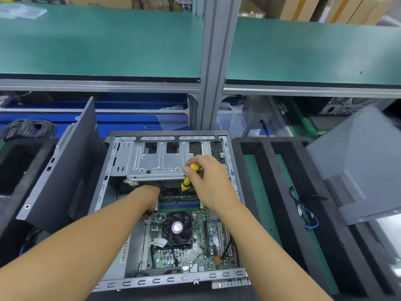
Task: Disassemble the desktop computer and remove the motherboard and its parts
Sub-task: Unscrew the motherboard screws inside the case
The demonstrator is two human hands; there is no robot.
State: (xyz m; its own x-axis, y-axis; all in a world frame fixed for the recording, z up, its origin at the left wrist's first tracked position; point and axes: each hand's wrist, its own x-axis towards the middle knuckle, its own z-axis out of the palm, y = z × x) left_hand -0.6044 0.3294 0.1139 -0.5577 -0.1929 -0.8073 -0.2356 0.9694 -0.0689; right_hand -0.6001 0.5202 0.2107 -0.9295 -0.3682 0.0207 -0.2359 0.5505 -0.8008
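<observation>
Motherboard (200, 224) sat inside the open case (102, 192), which lay on its side at the middle of the worktop (257, 192), close in front of the person. A black fan (178, 228) with a purple label at its hub sat on the board near its middle. Rows of blue and green memory slots (186, 205) ran across the board just beyond the fan. Beyond the slots a silver drive cage (156, 164) spanned the far part of the case.

The right hand (209, 181) was closed round the yellow handle of a screwdriver (186, 184), thumb and fingers curled about its top. The dark shaft slanted down and leftward from the handle to the memory slots, its tip too thin to place exactly. The left hand (152, 193) reached in beneath the near edge of the cage, beside the slots. Its fingers were hidden in shadow, so I could not tell whether it held anything or how far it was open.

A dark side panel (65, 170) leaned against the left of the case. To the right lay black foam strips (275, 181) with a blue and black cable (300, 208) on them, and beyond those a grey metal cover (360, 166). A coil of black wire (28, 127) lay at far left. A green shelf (97, 44) on a grey post (214, 61) stood over the back of the worktop.
</observation>
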